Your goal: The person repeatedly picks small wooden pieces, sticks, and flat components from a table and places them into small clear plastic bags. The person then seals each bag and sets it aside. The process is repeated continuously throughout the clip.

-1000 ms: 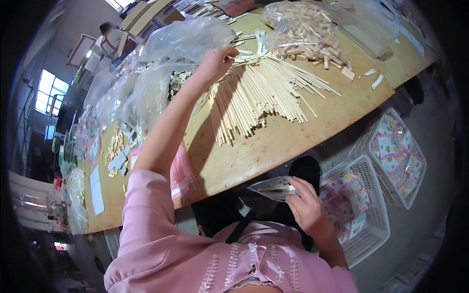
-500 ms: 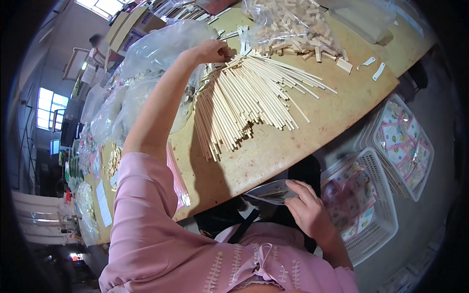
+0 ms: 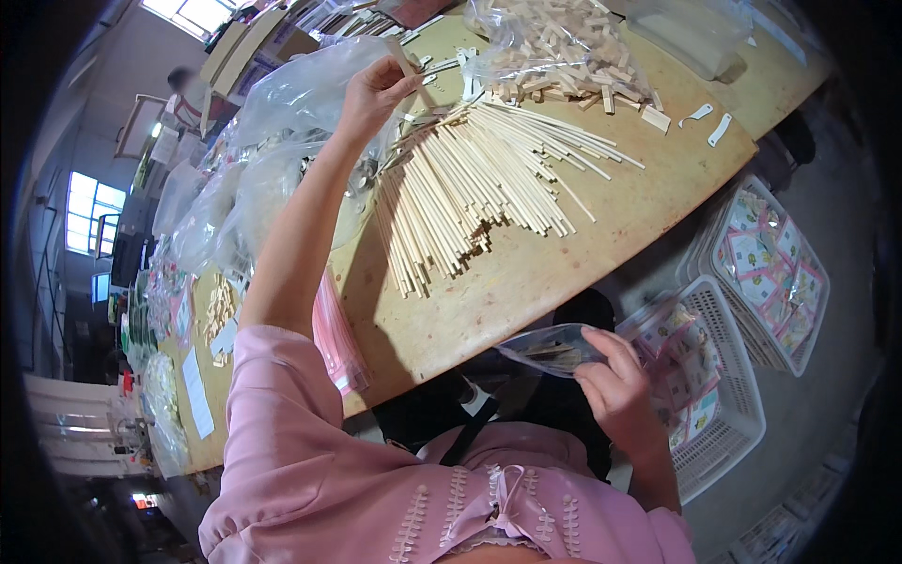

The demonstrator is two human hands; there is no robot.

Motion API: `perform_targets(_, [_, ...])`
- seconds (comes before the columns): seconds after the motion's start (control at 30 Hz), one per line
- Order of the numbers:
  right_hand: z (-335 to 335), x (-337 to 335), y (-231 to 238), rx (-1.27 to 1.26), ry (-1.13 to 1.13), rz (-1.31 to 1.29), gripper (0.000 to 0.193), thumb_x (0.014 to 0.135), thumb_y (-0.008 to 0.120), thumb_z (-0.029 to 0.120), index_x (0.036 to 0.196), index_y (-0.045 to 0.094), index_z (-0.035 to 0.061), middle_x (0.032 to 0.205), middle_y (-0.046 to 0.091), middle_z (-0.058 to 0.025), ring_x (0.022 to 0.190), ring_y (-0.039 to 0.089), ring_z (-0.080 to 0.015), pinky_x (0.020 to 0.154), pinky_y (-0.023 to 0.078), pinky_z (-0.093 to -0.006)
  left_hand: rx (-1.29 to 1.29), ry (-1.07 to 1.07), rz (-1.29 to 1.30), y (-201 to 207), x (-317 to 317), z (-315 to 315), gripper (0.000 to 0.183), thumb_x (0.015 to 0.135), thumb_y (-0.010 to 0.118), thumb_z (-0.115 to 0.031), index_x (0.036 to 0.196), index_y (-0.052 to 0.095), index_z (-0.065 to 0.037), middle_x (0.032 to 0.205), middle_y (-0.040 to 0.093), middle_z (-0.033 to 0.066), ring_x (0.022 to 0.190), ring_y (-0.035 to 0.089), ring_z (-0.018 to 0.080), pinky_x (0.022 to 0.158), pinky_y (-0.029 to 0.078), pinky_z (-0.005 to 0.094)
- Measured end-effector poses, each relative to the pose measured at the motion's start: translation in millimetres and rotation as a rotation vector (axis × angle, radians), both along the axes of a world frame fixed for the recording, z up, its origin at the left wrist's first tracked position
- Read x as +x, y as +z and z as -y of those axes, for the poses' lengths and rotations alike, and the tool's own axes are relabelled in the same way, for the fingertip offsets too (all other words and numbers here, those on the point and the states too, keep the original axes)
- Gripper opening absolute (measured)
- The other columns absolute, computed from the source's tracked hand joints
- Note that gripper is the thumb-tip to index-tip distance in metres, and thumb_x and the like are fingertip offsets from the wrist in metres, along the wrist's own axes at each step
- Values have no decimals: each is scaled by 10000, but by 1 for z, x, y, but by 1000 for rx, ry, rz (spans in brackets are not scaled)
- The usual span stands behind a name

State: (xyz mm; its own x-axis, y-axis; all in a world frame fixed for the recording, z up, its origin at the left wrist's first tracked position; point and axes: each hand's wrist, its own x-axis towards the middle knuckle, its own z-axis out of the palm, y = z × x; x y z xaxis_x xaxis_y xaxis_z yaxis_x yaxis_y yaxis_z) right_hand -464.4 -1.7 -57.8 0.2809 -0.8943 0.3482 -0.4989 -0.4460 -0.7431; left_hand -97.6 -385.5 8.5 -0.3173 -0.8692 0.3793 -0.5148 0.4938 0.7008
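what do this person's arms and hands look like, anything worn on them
The left hand and right hand are bare, with no gloves, rings or watch that I can make out. The left sleeve is plain pink, loose and short, ending near the elbow. The pink right sleeve shows only partly, at the lower edge.

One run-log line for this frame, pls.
left hand: pinching pale strip | right hand: holding clear bag off table edge | table: fanned wooden sticks
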Motion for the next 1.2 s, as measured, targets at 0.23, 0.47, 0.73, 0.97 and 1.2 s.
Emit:
perform_targets(0.23, [6, -2, 26, 21, -48, 61, 104, 843, 712, -41, 944, 689, -47, 1321, 621, -279, 1216, 607, -459, 1029, 508, -488, 278, -299, -446, 27, -66, -138, 208, 1012, 729, -136, 1137, 672, 20, 1071, 769, 123, 962, 714, 137, 852, 573, 290])
perform_targets(0.47, [9, -3, 35, 46, -52, 53, 106, 857, 739, -19, 952, 692, -21, 1363, 599, -267, 1279, 579, -436, 1040, 506, -466, 244, -529, -88, 16, -132, -258, 186, 970, 739, -37, 1130, 654, 7, 1106, 729, 118, 1066, 731, 215, 906, 582, 338])
perform_targets(0.73, [-4, -23, 20, 46, -113, 84, 119, 853, 769, -13, 950, 701, -13, 1381, 604, -252, 1273, 595, -423, 1038, 511, -455, 213, -346, 46, 13, -191, -216, 182, 977, 726, -101, 1128, 711, 0, 1077, 758, 97, 967, 715, 158, 867, 578, 323])
perform_targets(0.97, [-9, -31, 9, 65, -146, 76, 103, 864, 764, -16, 948, 707, -32, 1381, 608, -253, 1265, 604, -423, 1034, 514, -455, -356, -411, 417, -20, -269, -75, 410, 911, 677, -41, 1317, 657, -93, 1162, 741, 143, 1038, 702, 331, 909, 566, 427])
perform_targets(1.2, [-9, -41, 2, 81, -172, 131, 106, 874, 757, -3, 952, 690, -28, 1363, 605, -252, 1251, 608, -427, 1033, 516, -465, -555, -280, 855, -31, -325, -25, 435, 863, 697, -95, 1289, 690, -182, 1240, 723, 62, 1231, 617, 298, 1047, 526, 403])
